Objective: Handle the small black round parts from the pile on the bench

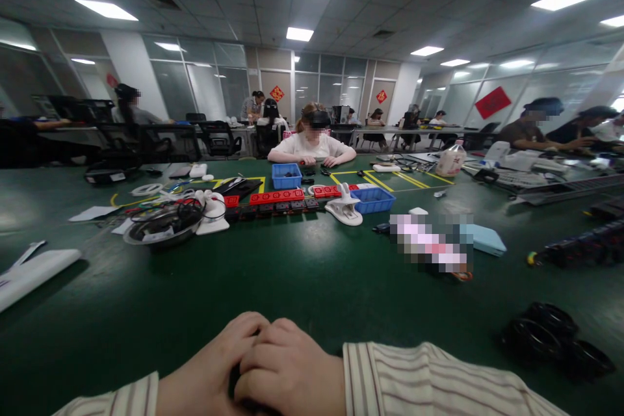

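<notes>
My left hand (205, 357) and my right hand (290, 367) rest together at the table's near edge. They touch at the knuckles, and the right fingers curl in against the left hand. Both hands are closed. A dark gap shows between them, and their palms and fingertips are hidden, so I cannot make out whether anything is held. Striped cream sleeves cover both wrists. Under and around the hands is the green tabletop (312, 286). Nearest on the right lie several black ring-shaped things (550, 338).
Ahead stand a row of red and black sockets (277, 198), a white clip base (344, 207), two blue bins (373, 199) (286, 177) and a metal bowl (160, 234) with cables. A light-blue box (482, 239) lies right. Opposite sits a person (312, 143) in white.
</notes>
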Tool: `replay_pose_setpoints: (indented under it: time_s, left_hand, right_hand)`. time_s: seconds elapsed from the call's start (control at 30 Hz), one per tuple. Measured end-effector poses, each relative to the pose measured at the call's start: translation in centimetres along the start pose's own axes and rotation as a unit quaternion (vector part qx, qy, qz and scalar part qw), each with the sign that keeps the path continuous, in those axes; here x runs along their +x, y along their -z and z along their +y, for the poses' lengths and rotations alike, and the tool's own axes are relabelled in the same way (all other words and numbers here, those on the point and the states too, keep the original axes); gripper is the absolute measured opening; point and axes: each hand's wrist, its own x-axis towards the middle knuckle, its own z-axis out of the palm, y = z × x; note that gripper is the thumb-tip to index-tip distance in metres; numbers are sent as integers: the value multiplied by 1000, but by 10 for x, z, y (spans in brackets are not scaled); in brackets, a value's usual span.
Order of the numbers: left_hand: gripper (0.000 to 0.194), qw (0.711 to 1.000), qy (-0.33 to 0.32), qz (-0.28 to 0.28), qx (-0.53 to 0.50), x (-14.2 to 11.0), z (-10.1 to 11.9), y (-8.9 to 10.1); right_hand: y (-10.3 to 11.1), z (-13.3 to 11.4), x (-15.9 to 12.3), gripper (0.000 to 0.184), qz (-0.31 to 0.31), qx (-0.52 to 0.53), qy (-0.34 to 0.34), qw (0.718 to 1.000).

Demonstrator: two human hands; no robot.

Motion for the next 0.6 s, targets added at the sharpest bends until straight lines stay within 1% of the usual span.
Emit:
replay_pose_setpoints:
  time_s: [0.03, 0.1, 0.17, 0.2, 0.27, 0.3, 0.37, 0.4, 0.47, 0.53, 0.6]
  left_hand:
    - [45, 1000, 0, -8, -1, 1, 1, 1]
    - [46, 1000, -5, -22, 0, 2, 3, 4]
    - [47, 1000, -9, -25, 6, 2, 4, 6]
    - [50, 1000, -8, -25, 11, 2, 4, 6]
    - [61, 1000, -12, -21, 16, 1, 1, 5]
    - [68, 1000, -18, -17, 16, 0, -1, 4]
    - [81, 999, -31, -5, 10, -2, -5, 0]
    - [83, 999, -36, 3, 7, -3, -7, -1]
    - [84, 999, -39, 21, 13, -5, -8, -4]
    - [82, 999, -34, 32, 28, -6, -7, -5]
    - [69, 998, -24, 29, 46, -5, -5, -5]
  right_hand:
    - [-1, 2, 0, 18, -5, -1, 36, 999]
    - [-2, 5, -1, 17, -11, -3, 92, 996]
    - [-1, 6, -1, 17, -8, 2, 113, 994]
    - [0, 5, -2, 16, -1, 6, 106, 994]
    - [1, 3, -2, 20, 21, 19, 66, 997]
    - [2, 1, -2, 27, 37, 27, 36, 998]
    - [1, -1, -2, 47, 77, 38, -33, 996]
    - [0, -2, -1, 57, 96, 39, -67, 992]
    - [-4, -3, -1, 69, 120, 27, -125, 984]
    - [-7, -3, 0, 73, 113, 6, -157, 981]
    - [-9, -4, 1, 74, 94, -16, -169, 981]
